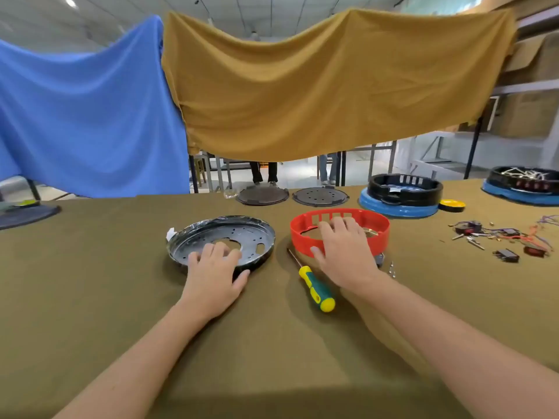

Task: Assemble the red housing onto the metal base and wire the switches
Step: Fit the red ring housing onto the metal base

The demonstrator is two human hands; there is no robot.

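Far left, at 9 o'clock, a dark disc (27, 214) is cut off by the frame edge. My left hand (216, 272) rests on the near rim of the metal base (222, 237), fingers spread flat inside the pan, thumb out on the cloth at 4 o'clock of it; gripping nothing. Bare table (90, 282) lies to the left of the base. A screwdriver (314, 285) lies between the hands, just beside the red housing (338, 234). My right hand (343, 255) drapes over the housing's near wall, fingers curled inside, thumb outside; its fingertips hide small brass parts I cannot make out. At 2 o'clock, switches and wires (499, 237) lie tangled, details too small. Past them, a black housing (403, 189) sits on a blue base.
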